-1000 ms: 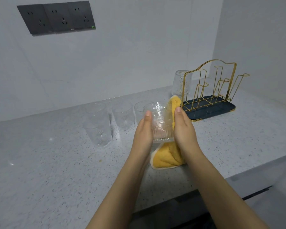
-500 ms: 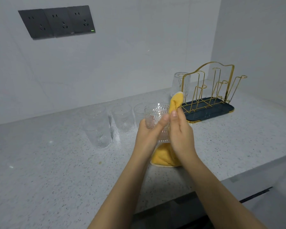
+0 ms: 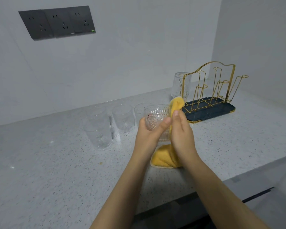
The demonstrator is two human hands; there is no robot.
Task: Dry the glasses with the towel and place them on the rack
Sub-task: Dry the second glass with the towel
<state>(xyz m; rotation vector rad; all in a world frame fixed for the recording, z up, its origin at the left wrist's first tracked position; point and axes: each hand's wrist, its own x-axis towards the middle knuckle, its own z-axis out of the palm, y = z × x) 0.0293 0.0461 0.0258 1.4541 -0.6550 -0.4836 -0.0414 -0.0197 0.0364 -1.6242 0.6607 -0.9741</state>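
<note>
From the head view, I am in the drying step. My left hand (image 3: pixel 149 131) grasps the embossed glass (image 3: pixel 157 120), thumb curled across its front, holding it above the counter (image 3: pixel 48 162) between both hands. My right hand (image 3: pixel 180 129) presses the yellow towel (image 3: pixel 176 104) against the glass's right side, fingers fairly straight with the cloth trapped under them. One towel end sticks up past my fingertips and the rest hangs down to a heap on the counter below my wrists.

The glass is clear, with vertical ribs and a round flower medallion, upright, its mouth facing up.

Three more glasses (image 3: pixel 97 129) stand on the counter just left of and beyond my left hand, apparently waiting their turn. The gold wire rack (image 3: pixel 210 90) on its dark tray sits beyond my right hand, with one glass upside down at its far left corner.

Next, I judge, I must turn the glass against the towel, then invert it over a free prong.
</note>
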